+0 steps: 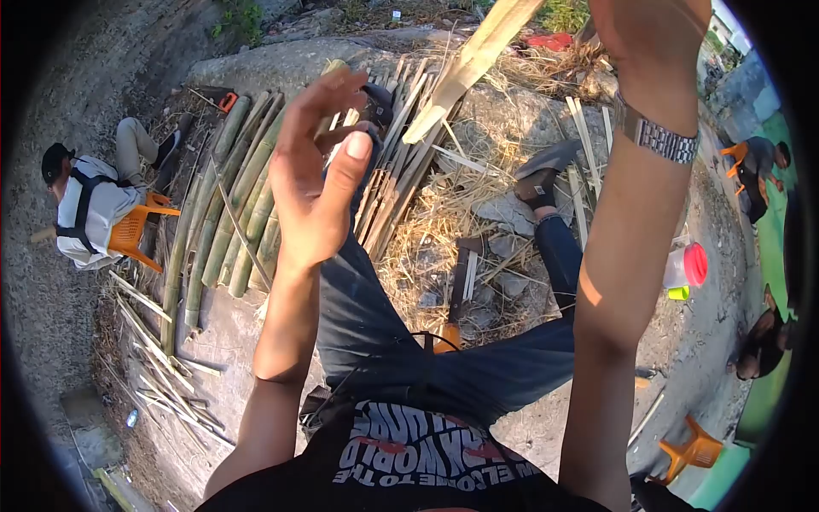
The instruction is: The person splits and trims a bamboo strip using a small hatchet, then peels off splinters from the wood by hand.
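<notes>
My left hand (320,183) is raised at the upper middle left, fingers curved and apart from the thumb, with nothing in it. A pale split bamboo strip (473,64) slants across the top, its lower end just right of this hand; its upper end leaves the view. At the top right is my right hand (653,30), below it a metal watch; its fingers are cut off by the frame edge, so its grip does not show. Between my legs lies a blade (461,286) with an orange handle (447,339). A pile of split strips (388,200) lies beyond my knee.
Green bamboo poles (223,205) lie at the left, near a seated person (98,200) and an orange-handled saw (228,102). Shavings cover the ground ahead. A pink-lidded container (687,265), more people and an orange chair (689,448) are at the right.
</notes>
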The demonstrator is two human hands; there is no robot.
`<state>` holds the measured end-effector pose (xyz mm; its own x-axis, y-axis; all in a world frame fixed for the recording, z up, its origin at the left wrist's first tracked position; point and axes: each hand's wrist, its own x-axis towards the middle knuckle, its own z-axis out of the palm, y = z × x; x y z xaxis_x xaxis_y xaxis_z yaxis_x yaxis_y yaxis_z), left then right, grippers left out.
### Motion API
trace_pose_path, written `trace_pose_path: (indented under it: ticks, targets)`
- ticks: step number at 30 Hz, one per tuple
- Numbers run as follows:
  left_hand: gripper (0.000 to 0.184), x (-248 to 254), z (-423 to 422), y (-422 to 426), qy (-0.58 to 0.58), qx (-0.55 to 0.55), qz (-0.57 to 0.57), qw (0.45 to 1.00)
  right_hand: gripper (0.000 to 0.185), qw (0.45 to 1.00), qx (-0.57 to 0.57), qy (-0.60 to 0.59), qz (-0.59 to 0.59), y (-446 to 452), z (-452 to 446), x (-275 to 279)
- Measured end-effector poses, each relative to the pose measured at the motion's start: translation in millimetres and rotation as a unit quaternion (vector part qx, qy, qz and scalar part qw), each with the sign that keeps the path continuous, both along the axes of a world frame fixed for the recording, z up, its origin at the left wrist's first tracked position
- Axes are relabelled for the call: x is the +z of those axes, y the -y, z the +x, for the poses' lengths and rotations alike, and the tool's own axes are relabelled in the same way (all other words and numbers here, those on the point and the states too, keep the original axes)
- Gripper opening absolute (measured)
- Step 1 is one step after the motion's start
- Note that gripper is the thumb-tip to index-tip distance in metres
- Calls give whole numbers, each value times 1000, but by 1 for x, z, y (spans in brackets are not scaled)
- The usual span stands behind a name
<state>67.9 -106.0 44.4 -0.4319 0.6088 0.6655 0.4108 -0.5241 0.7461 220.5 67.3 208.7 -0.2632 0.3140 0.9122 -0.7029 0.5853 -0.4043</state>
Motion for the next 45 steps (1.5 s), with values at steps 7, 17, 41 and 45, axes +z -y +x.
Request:
trace_pose_path:
  ticks: [7,17,41,45]
  targets:
    - [52,-27,6,-57,2,-134,14,991,36,926,-100,351,100,12,-56,-104]
    - [48,-41,-21,-57,6,53,132,990,50,657,-281,640,-284,-13,44,-456]
    - [61,-80,-41,-87,4,83,54,995,56,487,-149,827,-236,37,119,-510]
    - [60,-82,-31,-83,15,99,54,994,35,608,-257,739,-135,35,125,-462]
